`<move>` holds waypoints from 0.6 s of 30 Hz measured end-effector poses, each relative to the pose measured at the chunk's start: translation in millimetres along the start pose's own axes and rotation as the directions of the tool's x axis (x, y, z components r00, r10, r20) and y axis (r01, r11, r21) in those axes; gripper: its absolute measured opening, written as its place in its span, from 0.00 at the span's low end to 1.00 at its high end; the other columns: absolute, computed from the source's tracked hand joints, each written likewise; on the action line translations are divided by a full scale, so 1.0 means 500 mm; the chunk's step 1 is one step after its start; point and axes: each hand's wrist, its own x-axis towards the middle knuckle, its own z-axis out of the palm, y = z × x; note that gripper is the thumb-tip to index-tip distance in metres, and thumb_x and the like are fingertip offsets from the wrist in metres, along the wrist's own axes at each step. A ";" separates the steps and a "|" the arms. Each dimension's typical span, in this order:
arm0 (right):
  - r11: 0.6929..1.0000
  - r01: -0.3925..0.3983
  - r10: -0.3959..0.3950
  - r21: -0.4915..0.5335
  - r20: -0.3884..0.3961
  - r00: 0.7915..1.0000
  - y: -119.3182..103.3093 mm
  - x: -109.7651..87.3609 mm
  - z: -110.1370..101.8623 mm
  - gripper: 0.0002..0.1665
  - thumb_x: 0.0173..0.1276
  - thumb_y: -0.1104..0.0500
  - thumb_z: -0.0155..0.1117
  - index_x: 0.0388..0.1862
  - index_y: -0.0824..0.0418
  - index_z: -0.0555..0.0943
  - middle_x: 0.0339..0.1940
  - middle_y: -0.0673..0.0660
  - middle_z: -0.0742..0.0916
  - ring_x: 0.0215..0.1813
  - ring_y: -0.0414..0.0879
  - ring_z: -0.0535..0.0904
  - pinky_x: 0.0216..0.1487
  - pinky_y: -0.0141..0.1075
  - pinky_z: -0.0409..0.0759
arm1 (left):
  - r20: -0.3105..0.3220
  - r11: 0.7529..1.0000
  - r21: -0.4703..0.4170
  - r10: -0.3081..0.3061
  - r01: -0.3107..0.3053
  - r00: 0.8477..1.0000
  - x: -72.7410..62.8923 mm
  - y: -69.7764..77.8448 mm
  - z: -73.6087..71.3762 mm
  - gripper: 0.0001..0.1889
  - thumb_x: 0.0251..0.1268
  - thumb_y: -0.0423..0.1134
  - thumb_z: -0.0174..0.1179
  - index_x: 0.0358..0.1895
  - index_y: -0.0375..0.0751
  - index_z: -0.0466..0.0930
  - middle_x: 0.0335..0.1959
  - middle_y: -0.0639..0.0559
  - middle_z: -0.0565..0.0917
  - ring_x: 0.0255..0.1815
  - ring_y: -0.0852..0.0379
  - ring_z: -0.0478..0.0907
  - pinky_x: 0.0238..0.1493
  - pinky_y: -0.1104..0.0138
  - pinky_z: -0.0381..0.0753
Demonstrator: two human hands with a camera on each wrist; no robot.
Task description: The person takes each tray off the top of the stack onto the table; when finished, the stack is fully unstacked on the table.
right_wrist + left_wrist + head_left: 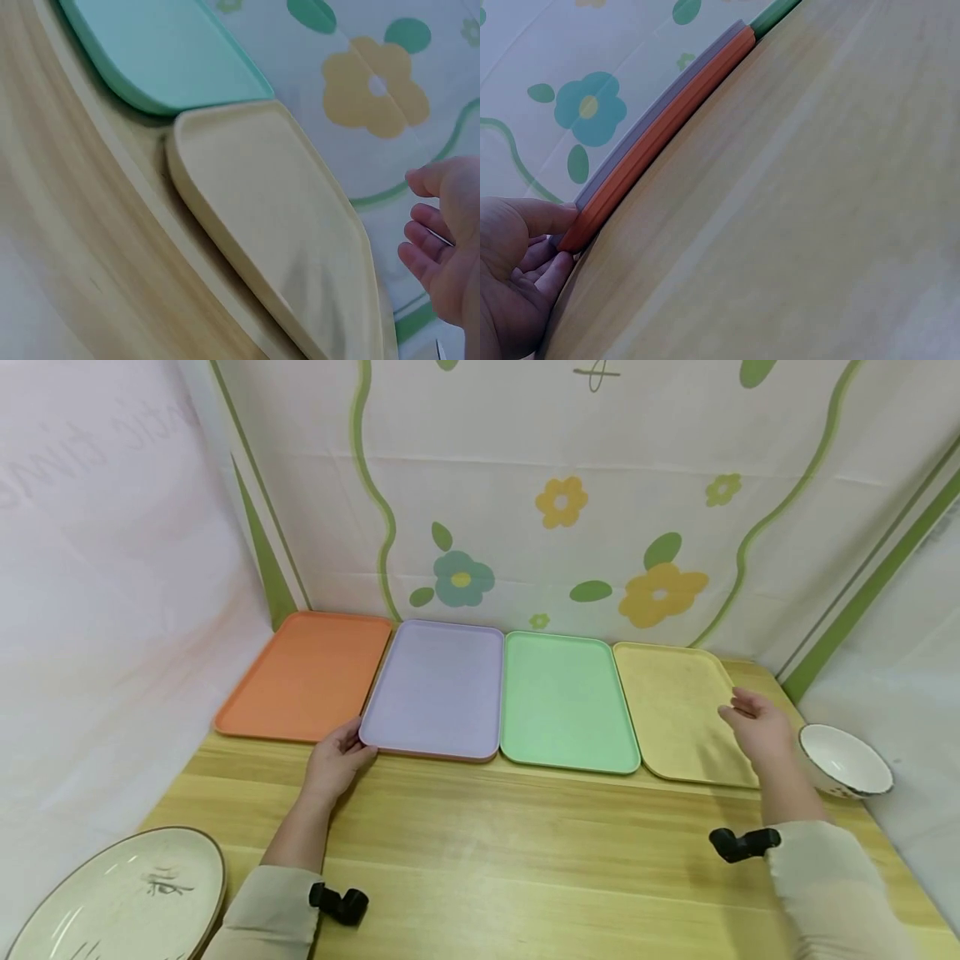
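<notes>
A purple tray (pixel 438 689) lies on top of another tray, whose orange rim (pixel 664 142) shows beneath it in the left wrist view. My left hand (pixel 332 767) pinches this pair at the front left corner, thumb on the upper rim and fingers low at the corner. To the left lies an orange tray (pixel 307 677); to the right, a green tray (pixel 567 702) and a yellow tray (pixel 678 714). Above the right side of the yellow tray is my right hand (pixel 765 731), fingers loosely bent and holding nothing; the right wrist view shows it apart from the tray.
A white bowl (pixel 846 760) with a dark rim stands beyond my right forearm. At the front left is a large cream plate (pixel 123 897) with a brown rim. A flowered cloth (pixel 510 510) hangs behind the trays, which line the back of the wooden table (pixel 525 852).
</notes>
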 end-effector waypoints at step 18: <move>0.967 0.096 -0.127 0.237 0.116 0.985 -0.145 -0.036 0.212 0.34 0.75 0.53 0.55 0.75 0.66 0.62 0.69 0.68 0.72 0.62 0.50 0.71 0.44 0.13 0.74 | 0.001 1.000 0.020 0.007 -0.007 1.000 0.002 -0.001 -0.001 0.34 0.67 0.27 0.58 0.74 0.27 0.56 0.73 0.30 0.63 0.74 0.40 0.62 0.71 0.57 0.67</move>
